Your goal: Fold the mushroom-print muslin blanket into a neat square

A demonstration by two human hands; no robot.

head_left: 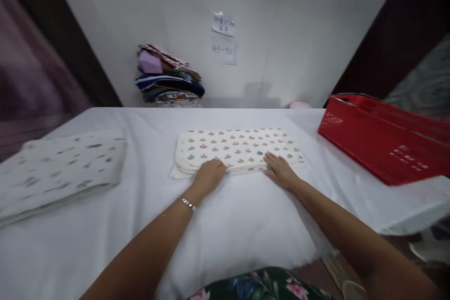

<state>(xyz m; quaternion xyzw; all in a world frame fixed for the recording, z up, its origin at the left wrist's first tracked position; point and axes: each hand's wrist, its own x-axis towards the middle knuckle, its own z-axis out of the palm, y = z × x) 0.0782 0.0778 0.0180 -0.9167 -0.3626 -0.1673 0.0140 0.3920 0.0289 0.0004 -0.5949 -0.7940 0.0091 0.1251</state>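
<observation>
A folded cream cloth with a small grey, red and blue print (239,147) lies flat in the middle of the white-covered table (232,225). My left hand (209,174) rests on its near left edge, fingers curled down onto the fabric. My right hand (281,168) lies on its near right edge, fingers stretched flat and together. A silver bracelet (186,203) circles my left wrist. Neither hand lifts the cloth.
A second folded printed cloth (59,168) lies at the table's left. A red plastic basket (383,138) sits tilted at the right edge. A stack of folded coloured fabrics (168,77) stands against the white back wall, below two paper notes (223,37).
</observation>
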